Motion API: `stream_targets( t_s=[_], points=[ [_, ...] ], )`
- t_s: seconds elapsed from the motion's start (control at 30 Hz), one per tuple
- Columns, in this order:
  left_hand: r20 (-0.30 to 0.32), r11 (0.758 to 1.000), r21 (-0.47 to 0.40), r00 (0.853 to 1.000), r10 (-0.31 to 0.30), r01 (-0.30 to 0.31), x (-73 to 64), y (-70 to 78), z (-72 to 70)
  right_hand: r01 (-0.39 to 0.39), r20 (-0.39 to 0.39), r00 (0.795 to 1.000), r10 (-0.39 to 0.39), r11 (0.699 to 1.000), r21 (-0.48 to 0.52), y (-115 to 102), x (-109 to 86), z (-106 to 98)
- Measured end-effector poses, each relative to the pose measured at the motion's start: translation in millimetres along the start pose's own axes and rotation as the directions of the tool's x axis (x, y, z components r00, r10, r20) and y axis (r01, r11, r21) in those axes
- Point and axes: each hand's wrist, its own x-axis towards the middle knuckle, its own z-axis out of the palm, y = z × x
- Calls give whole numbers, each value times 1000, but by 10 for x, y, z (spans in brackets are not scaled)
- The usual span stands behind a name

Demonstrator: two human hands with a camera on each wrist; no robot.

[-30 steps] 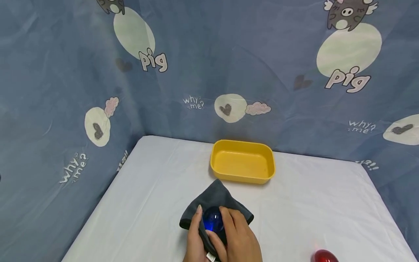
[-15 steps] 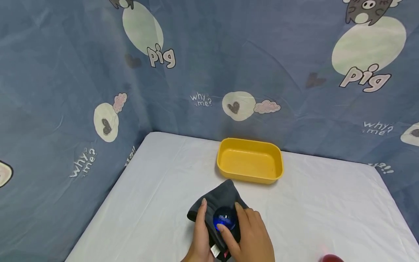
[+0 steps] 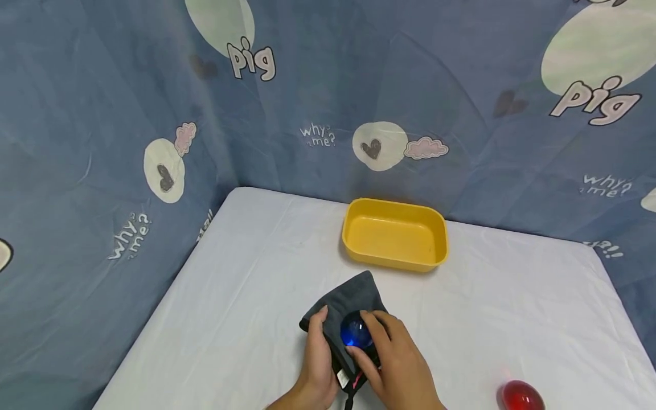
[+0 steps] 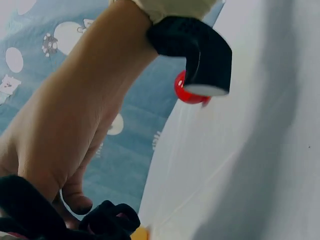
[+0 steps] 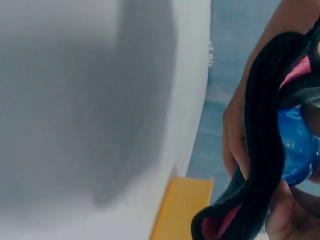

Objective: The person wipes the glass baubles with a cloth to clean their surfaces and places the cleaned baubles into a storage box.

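A shiny, see-through blue ball (image 3: 355, 331) lies in a dark grey cloth (image 3: 353, 293) that has a white tag and a black cord at its lower end. My left hand (image 3: 318, 367) cradles the cloth from the left, thumb over its edge, other fingers underneath. With thumb and fingers, my right hand (image 3: 402, 359) grips the ball from the right. In the right wrist view the cloth (image 5: 265, 115) shows pink on its inner side and wraps partly around the ball (image 5: 296, 145). My right arm (image 4: 85, 85) fills much of the left wrist view.
A yellow rectangular tray (image 3: 394, 262) stands beyond the cloth near the back edge of the white-covered table (image 3: 246, 307). At front right rests a red ball (image 3: 521, 396). A blue printed curtain (image 3: 287, 165) rises behind and to the left.
The head view has shifted. The cloth is gathered more closely around the ball, its right corner now behind my right hand. My right fingers have shifted on the ball.
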Motion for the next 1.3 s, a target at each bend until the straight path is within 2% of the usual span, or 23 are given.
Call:
stream_targets(
  t_s=[0.23, 0.33, 0.4, 0.53, 0.63, 0.73, 0.83, 1.0, 1.1, 1.17, 1.3],
  points=[
    [-1, 1000, 15, 1000, -19, 19, -1, -59, 47, -87, -139, 987, 76, 993, -79, 30, 50, 63],
    [2, 999, 16, 999, -32, 32, 5, -71, 42, -105, -147, 985, 89, 989, -105, 19, 76, 68],
    [12, 999, 16, 999, -46, 46, 18, -67, 30, -111, -108, 989, 98, 986, -125, 14, 75, 32],
    [15, 998, 34, 998, -60, 60, 59, -29, -2, -95, 50, 993, 105, 982, -166, 18, 34, -131],
    [16, 997, 42, 998, -61, 60, 80, 0, -6, -43, 162, 984, 69, 986, -160, 24, 12, -241],
    [20, 997, 45, 998, -67, 66, 82, 6, 4, 8, 209, 978, 21, 990, -140, 26, 14, -270],
    [11, 996, 62, 998, -67, 66, 67, 1, 14, 38, 186, 982, -15, 992, -124, 32, 25, -237],
    [22, 996, 79, 998, -51, 50, 38, -12, 39, 36, 45, 999, -31, 993, -113, 28, 46, -123],
    [-7, 994, 108, 999, -31, 32, 36, -34, 74, -22, -25, 1000, 20, 994, -108, 11, 64, -53],
    [-36, 992, 127, 999, -16, 21, 38, -55, 102, -93, -36, 995, 90, 991, -100, -1, 86, -24],
    [-89, 985, 174, 996, 31, -15, 62, -76, 125, -265, 23, 963, 269, 959, -105, -30, 151, -18]
  ],
)
